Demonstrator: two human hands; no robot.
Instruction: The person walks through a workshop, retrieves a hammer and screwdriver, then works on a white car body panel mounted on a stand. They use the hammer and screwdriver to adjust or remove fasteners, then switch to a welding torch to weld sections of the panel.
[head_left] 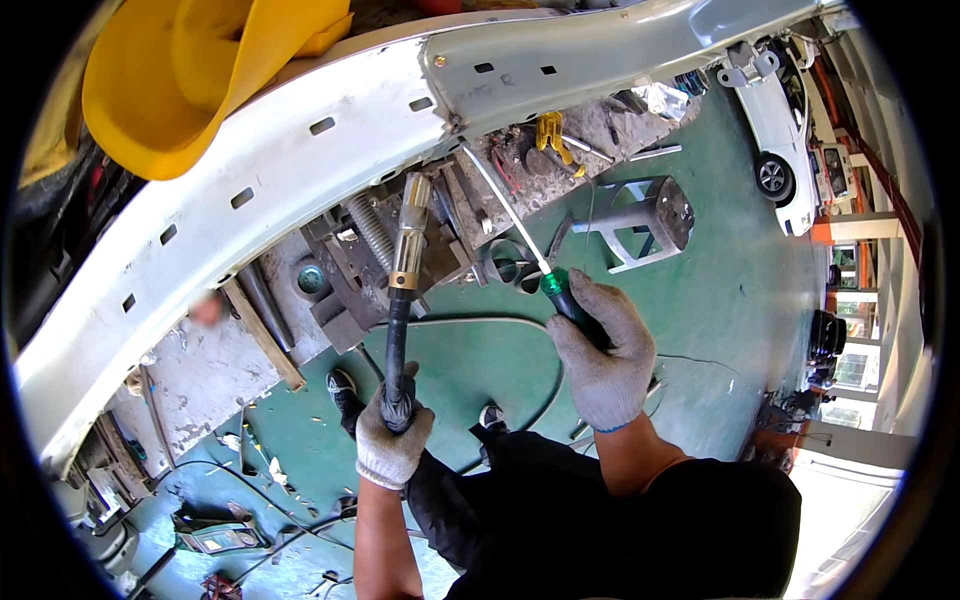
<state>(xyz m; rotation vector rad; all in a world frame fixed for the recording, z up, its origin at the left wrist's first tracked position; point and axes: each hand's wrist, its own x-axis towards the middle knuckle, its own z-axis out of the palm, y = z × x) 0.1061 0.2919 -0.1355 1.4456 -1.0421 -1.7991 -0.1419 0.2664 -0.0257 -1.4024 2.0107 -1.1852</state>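
My left hand (392,437), in a pale knit glove, is closed round the black grip of a welding torch (398,300). The torch points upward, its metal nozzle just below a long white metal panel (330,150) with oblong slots. My right hand (606,350), also gloved, is wrapped round the dark green handle of a screwdriver (508,205). Its long shaft slants up to the left, and the tip meets the panel's lower edge near a dark seam. Whether the tip presses on the panel I cannot tell.
Behind the panel stands a workbench (215,405) with a vise (350,275), wooden bars and yellow-handled pliers (550,135). A grey stool (640,222) stands on the green floor to the right. Cables run across the floor. A yellow helmet (190,85) is upper left; a white car (775,130) is upper right.
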